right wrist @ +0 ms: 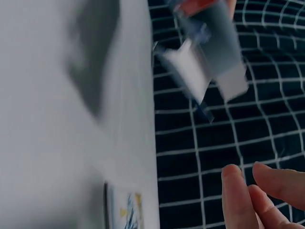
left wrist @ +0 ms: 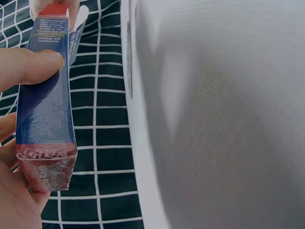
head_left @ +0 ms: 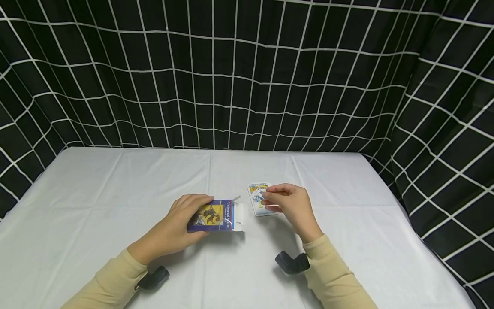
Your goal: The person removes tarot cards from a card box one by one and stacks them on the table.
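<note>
My left hand (head_left: 173,227) grips a blue tarot card box (head_left: 212,216), its thumb along the near side and fingers over the far side. The box's picture face is up and its opened end, with white flaps (head_left: 239,214), points right. In the left wrist view the box's narrow side (left wrist: 45,109) shows, red at its end. Face up on the table, right of the box, lies a tarot card (head_left: 256,198), its right part hidden by my right hand (head_left: 295,208). That hand hovers over the card with bent fingers, and in the right wrist view its fingertips (right wrist: 232,174) hold nothing.
White cloth covers the table (head_left: 115,184). Behind it and at both sides hang black curtains (head_left: 247,77) with a white grid. A dark wrist device sits at each cuff, the left one (head_left: 154,278) and the right one (head_left: 292,262) near the cloth.
</note>
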Demonstrator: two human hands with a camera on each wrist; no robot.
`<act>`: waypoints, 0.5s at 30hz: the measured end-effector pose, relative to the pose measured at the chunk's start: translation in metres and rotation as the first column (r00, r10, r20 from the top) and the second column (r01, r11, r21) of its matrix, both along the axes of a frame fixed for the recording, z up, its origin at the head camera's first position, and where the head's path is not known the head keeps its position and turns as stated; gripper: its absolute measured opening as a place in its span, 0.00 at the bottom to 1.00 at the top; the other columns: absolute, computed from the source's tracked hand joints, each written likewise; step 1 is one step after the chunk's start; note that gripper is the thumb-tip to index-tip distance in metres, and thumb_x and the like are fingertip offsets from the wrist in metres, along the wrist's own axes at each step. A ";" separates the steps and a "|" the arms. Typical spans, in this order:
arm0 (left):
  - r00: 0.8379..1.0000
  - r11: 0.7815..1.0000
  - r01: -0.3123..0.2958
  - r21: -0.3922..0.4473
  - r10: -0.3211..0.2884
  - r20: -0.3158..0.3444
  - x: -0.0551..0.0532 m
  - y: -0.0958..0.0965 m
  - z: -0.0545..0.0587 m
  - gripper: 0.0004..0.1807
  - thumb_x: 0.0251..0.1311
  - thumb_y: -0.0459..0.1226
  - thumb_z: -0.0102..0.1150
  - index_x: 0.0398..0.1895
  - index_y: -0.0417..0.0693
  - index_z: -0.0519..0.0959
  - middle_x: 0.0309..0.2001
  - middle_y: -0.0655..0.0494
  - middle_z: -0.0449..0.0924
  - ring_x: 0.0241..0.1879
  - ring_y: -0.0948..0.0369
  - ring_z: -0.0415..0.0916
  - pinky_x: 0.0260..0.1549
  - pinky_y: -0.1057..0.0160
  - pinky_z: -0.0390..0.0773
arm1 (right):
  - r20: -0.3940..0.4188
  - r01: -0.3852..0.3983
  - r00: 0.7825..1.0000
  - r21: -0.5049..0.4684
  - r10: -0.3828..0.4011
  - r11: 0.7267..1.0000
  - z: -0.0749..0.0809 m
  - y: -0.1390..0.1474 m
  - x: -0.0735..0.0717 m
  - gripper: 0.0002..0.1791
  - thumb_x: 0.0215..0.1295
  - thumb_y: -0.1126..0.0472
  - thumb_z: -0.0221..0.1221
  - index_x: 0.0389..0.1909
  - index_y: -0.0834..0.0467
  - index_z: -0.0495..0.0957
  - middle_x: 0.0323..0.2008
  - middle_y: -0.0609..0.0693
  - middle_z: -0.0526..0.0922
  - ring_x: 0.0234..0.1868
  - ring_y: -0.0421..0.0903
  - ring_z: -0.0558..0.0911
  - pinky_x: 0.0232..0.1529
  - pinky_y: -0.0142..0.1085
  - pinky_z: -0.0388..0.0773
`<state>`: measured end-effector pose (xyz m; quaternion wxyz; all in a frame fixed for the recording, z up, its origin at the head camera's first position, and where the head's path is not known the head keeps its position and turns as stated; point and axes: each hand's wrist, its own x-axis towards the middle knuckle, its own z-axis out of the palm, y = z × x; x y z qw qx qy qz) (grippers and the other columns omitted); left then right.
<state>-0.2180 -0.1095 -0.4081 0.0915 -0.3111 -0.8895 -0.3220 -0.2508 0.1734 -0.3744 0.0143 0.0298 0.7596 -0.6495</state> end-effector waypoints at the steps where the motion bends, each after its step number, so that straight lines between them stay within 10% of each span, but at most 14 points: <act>1: 1.000 1.000 0.001 0.001 -0.001 0.002 0.000 0.000 0.000 0.40 0.51 0.37 0.74 0.68 0.43 0.67 0.65 0.49 0.72 0.64 0.51 0.67 0.66 0.43 0.65 | -0.002 -0.017 1.000 -0.002 0.017 1.000 0.001 -0.002 0.002 0.15 0.61 0.69 0.64 0.46 0.75 0.79 0.33 0.54 0.88 0.29 0.39 0.87 0.36 0.33 0.86; 15: 1.000 1.000 0.008 0.015 -0.008 0.000 0.000 0.000 0.000 0.40 0.51 0.36 0.74 0.68 0.44 0.67 0.65 0.50 0.72 0.65 0.51 0.67 0.66 0.43 0.64 | 0.037 -0.095 0.995 -0.012 0.095 0.995 0.004 -0.023 0.017 0.14 0.59 0.70 0.64 0.45 0.73 0.81 0.36 0.57 0.88 0.33 0.43 0.88 0.42 0.39 0.87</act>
